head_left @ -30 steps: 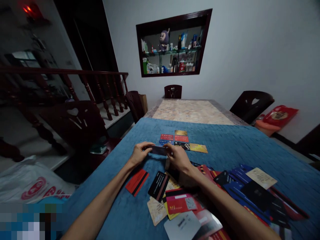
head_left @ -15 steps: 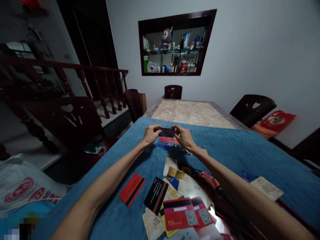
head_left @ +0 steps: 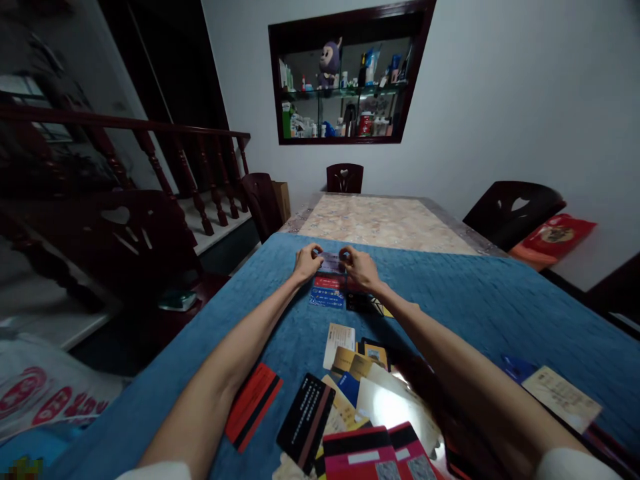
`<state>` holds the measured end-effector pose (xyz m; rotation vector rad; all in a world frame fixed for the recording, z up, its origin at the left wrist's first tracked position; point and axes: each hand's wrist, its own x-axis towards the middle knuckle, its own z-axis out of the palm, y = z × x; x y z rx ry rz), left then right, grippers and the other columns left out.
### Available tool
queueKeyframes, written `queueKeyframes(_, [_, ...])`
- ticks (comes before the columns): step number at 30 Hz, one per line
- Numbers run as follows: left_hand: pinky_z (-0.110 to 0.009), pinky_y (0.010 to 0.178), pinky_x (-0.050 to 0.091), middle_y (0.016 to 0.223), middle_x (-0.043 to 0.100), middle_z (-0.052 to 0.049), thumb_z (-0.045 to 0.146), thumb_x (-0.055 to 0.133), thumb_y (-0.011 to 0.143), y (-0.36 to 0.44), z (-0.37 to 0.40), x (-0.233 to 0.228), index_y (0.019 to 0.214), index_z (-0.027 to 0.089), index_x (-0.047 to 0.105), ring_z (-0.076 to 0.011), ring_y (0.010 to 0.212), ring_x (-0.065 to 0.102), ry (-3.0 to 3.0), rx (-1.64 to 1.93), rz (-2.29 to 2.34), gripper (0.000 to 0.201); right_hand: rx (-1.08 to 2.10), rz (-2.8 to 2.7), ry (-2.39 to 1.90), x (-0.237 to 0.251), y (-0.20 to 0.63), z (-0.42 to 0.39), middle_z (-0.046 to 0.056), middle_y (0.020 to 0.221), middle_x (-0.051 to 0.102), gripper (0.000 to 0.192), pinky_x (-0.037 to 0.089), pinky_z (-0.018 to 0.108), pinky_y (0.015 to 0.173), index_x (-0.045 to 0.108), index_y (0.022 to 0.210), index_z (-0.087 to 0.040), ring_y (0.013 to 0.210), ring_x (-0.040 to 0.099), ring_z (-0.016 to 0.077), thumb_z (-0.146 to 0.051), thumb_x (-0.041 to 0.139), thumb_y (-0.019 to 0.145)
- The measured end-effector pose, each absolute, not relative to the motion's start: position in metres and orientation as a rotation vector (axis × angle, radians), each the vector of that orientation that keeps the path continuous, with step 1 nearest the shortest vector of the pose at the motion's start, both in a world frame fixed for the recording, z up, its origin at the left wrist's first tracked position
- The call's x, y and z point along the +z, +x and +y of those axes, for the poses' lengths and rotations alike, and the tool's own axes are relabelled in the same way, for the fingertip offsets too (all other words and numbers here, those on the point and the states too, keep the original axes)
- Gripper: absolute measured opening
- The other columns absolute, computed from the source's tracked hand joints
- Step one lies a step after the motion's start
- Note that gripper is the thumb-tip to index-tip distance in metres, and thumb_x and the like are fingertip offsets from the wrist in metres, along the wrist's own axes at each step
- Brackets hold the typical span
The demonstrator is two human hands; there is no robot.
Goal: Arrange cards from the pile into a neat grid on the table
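Nearest the camera, a loose heap of cards (head_left: 360, 413) lies on the blue cloth (head_left: 500, 307): a red card with a black stripe (head_left: 253, 405), a black card with lines of white print too small to read (head_left: 306, 421), and two red-and-black cards with a white strip and a code patch (head_left: 361, 453). A pale card (head_left: 561, 397) lies apart to the right. Beyond the heap, a small row of laid-out cards: a blue card (head_left: 327, 298) and a red card (head_left: 330, 283), both carrying white writing that cannot be read. At the far end of this row, both arms are stretched out; left hand (head_left: 307, 264) and right hand (head_left: 359, 267) pinch a greyish card (head_left: 331, 263) by its two short ends, fingers curled closed on it, card low over the cloth just past the red one. Further back: bare marbled tabletop (head_left: 380, 223), dark chairs (head_left: 345, 178), wall niche (head_left: 345, 80) with bottles and a purple plush toy (head_left: 329, 61); labels illegible.
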<state>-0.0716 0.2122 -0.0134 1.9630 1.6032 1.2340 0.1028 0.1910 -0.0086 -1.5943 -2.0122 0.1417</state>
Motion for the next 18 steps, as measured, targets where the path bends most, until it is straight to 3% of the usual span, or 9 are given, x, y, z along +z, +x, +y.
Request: queueKeyframes(18, [-0.023,0.07,0.047,0.068,0.066,0.001,0.012,0.064,0.067,-0.068,0.242,-0.035,0.092,0.016,0.072,-0.0144,0.067,0.059,1.957,1.07,1.728,0.026,0.093,-2.112,-1.783,-0.022,0.1,0.212,0.01,0.105,0.071,0.031,0.041,0.034,0.084,0.061,0.12,-0.025,0.107,0.054,0.0271,-0.027,0.049,0.092])
